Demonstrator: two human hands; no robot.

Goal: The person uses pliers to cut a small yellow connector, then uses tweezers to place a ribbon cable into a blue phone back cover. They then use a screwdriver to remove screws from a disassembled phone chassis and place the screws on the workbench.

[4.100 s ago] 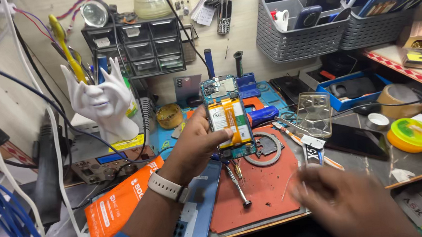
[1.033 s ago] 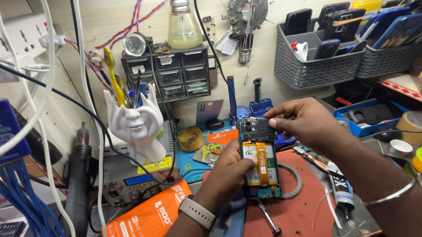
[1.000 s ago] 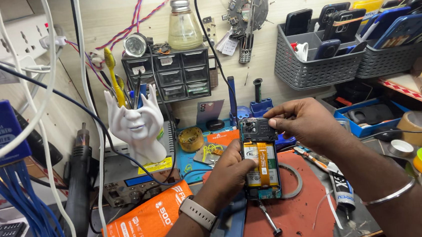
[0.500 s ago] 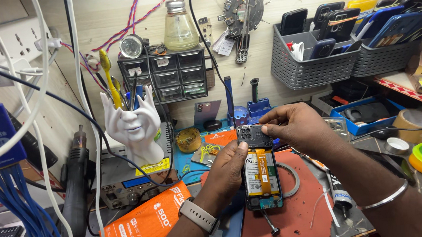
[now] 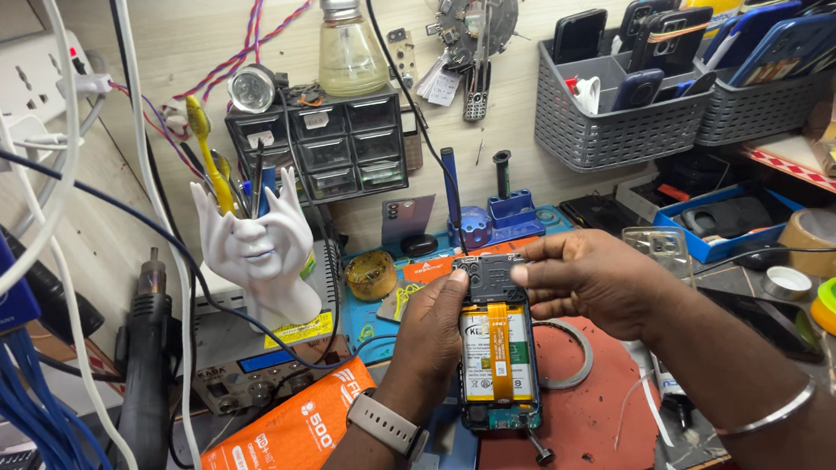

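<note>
Near, lower centre of frame: opened phone held just above red mat, back off, battery with orange flex strip exposed. Long axis near-vertical in frame, top end pointing away toward wall, bottom end toward viewer. Left hand gripping left edge, thumb up at top-left corner of dark top cover; watch on wrist. Right hand coming in from right, grip closed, fingertips pinching cover's right edge. Both hands touching phone; right nearer the cover. Small screwdriver just below phone on mat. Grey ring right of phone, partly under right hand. Farther back on counter: white face-shaped holder, small drawer cabinet, grey baskets of phones at upper right.
</note>
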